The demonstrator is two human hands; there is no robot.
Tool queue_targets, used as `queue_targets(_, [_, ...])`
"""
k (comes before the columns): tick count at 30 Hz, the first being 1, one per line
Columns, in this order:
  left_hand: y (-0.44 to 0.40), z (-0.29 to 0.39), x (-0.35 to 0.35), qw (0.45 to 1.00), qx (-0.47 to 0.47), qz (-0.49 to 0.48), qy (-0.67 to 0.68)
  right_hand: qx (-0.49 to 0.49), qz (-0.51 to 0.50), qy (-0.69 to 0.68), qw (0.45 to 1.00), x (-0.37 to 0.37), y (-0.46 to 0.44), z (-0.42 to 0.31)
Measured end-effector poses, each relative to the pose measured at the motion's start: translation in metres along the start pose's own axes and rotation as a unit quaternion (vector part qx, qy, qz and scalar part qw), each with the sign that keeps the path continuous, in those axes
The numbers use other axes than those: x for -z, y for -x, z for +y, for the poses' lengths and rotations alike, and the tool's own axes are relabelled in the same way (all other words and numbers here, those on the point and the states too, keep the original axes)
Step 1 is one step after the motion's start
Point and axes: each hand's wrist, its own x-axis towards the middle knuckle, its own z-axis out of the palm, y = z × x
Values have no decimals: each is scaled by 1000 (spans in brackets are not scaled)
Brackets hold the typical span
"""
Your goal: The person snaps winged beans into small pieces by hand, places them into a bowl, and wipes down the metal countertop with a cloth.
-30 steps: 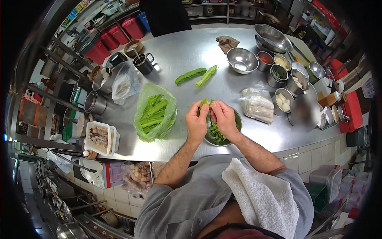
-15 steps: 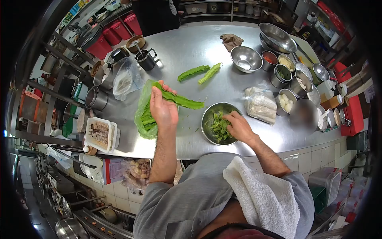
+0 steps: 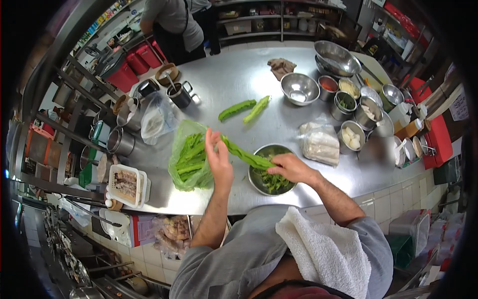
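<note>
A long green winged bean pod [image 3: 244, 153] spans the gap between my hands. My right hand [image 3: 293, 168] pinches its right end above a steel bowl [image 3: 254, 183] that holds torn green pieces. At the pod's left end is my left hand [image 3: 218, 157], fingers spread and raised, beside an open green plastic bag [image 3: 185, 142] filled with more pods. Farther back on the steel table, a dark green pod [image 3: 237, 109] and a paler one [image 3: 257, 109] lie side by side.
On the right are a wrapped white package [image 3: 319, 144], an empty steel bowl [image 3: 299, 89] and several ingredient containers. A white basket [image 3: 128, 185], a clear bag [image 3: 157, 117] and a dark mug [image 3: 179, 94] stand left. Two people [image 3: 174, 27] are beyond the table.
My left hand has moved right from the bag with the pod and has opened. My right hand has left the torn greens and taken the pod's right end. People have come into view behind the table.
</note>
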Motion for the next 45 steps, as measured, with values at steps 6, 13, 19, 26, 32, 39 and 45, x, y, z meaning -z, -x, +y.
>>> queue_targets(6, [26, 13, 4, 798, -318, -284, -426, -9, -17, 119, 993, 9, 9, 6])
queue_targets(13, [39, 10, -7, 745, -296, -339, -493, -10, -12, 140, 990, 12, 15, 4])
queue_targets(19, [34, -13, -2, 789, -244, -411, -386, 11, -22, 142, 990, 5, 14, 2])
queue_targets(26, [33, -7, -3, 776, -230, -462, -363, 26, -83, 160, 983, 9, 8, -9])
queue_targets(32, [28, 8, 6, 813, -206, -477, -263, 129, -129, 143, 973, 20, 2, -13])
queue_targets(39, [31, 9, 12, 887, -151, -404, -166, -80, -72, -359, 927, -6, 11, -6])
queue_targets(45, [38, -6, 3, 951, -8, -305, -54, -98, 17, -617, 781, -35, 4, -14])
